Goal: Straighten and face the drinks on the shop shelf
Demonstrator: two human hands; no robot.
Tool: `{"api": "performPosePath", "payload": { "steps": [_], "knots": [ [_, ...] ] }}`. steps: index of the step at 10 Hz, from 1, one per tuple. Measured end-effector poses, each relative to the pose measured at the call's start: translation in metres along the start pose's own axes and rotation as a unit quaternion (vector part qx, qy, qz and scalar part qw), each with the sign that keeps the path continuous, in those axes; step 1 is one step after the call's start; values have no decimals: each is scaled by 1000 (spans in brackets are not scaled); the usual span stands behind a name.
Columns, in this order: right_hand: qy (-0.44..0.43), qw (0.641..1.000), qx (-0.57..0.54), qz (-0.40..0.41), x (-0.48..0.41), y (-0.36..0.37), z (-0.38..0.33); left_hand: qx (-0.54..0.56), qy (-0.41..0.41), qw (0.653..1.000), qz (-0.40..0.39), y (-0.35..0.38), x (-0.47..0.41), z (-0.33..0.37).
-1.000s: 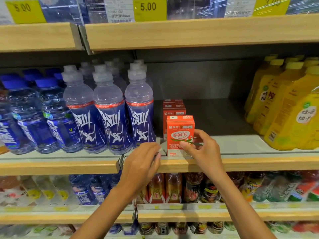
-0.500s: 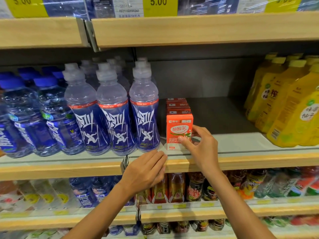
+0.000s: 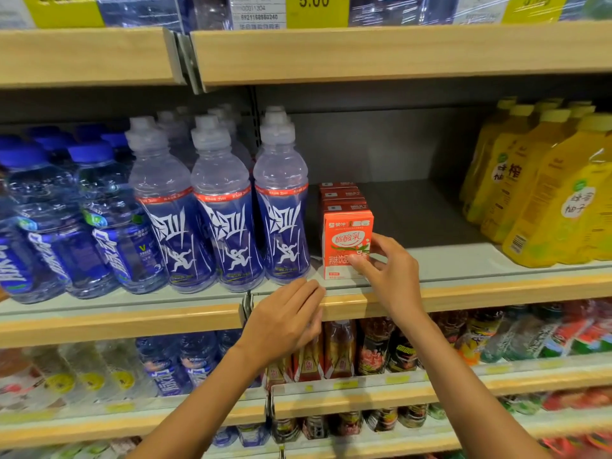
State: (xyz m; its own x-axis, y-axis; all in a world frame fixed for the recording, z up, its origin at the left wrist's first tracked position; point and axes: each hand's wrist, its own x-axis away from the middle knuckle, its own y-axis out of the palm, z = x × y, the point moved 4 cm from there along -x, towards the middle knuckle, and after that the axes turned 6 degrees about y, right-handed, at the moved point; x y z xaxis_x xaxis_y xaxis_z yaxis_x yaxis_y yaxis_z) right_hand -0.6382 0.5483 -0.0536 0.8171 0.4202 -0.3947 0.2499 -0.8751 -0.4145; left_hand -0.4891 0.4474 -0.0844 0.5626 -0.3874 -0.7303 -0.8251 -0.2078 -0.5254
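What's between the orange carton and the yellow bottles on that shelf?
Head view: bare shelf from the orange carton to the yellow bottles, except the right hand pinching the carton.

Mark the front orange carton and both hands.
front orange carton (image 3: 344, 241), head view, printed front face.
right hand (image 3: 394, 283), head view, back of hand.
left hand (image 3: 284, 323), head view, back of hand.

"5.00" on yellow price tag (image 3: 317, 5), "6921168550240" on white label (image 3: 257, 15), "酸酸乳" on orange carton (image 3: 344, 241), "蜂蜜柚子" on yellow bottle (image 3: 559, 213)
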Motion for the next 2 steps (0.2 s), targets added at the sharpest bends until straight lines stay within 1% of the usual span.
{"api": "performPosePath", "payload": {
  "steps": [1, 2],
  "knots": [
    [-3, 1000, -14, 18, 14, -8, -1, 58, -52, 997, -24, -8, -5, 0],
    [-30, 998, -46, 36, 34, -19, -3, 139, -202, 969, 14, -17, -12, -1]
  ]
}}
